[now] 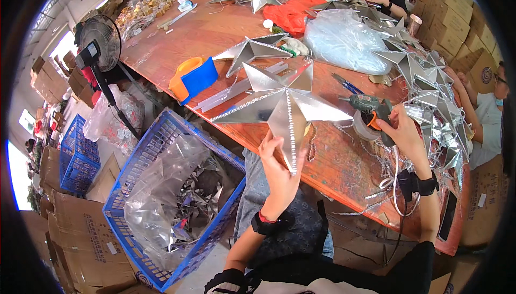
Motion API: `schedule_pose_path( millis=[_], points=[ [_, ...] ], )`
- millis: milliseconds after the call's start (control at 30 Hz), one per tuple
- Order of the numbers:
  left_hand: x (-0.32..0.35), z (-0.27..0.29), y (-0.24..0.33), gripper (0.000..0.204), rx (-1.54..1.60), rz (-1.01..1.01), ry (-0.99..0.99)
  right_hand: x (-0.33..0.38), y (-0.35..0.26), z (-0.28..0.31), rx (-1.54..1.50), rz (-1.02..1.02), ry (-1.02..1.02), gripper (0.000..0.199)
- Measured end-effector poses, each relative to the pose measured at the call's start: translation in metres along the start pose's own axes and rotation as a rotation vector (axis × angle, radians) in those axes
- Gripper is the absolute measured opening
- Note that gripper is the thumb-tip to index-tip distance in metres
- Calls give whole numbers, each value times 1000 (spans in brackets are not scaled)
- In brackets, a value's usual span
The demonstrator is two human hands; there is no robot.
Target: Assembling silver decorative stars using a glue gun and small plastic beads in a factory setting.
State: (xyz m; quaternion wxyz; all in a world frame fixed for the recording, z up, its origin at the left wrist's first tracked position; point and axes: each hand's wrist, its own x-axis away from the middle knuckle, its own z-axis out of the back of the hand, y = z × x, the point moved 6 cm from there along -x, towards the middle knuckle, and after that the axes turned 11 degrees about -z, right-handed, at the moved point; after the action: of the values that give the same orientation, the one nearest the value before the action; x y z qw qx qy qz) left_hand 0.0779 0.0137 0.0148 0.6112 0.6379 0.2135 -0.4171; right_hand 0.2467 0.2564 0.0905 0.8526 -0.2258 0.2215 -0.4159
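Upright above the left hand [280, 166], the silver star [287, 98] was pinched by its lowest point; a loose grip risked letting it twist. Its mirror-bright folded faces carried beaded ridges. Apart from that hand, the right hand [407, 134] gripped a green glue gun [367, 103], tangled beaded strands [371, 159] lying between.

Around us, brown cartons [451, 17] are stacked high at the right, beyond our wide reddish table [231, 20]. At our left stands a black fan [102, 44], and farther off, a bright window [26, 124] in a pale wall [29, 100].
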Motion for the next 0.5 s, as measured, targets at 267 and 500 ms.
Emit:
schedule_pose_path(
  millis=[267,500],
  points=[
    [-36,26,-19,40,394,166,181,-16,26,18,-251,-81,92,26],
    [-40,29,-54,44,745,503,132,30,-46,39,-478,-212,-149,44]
  ],
)
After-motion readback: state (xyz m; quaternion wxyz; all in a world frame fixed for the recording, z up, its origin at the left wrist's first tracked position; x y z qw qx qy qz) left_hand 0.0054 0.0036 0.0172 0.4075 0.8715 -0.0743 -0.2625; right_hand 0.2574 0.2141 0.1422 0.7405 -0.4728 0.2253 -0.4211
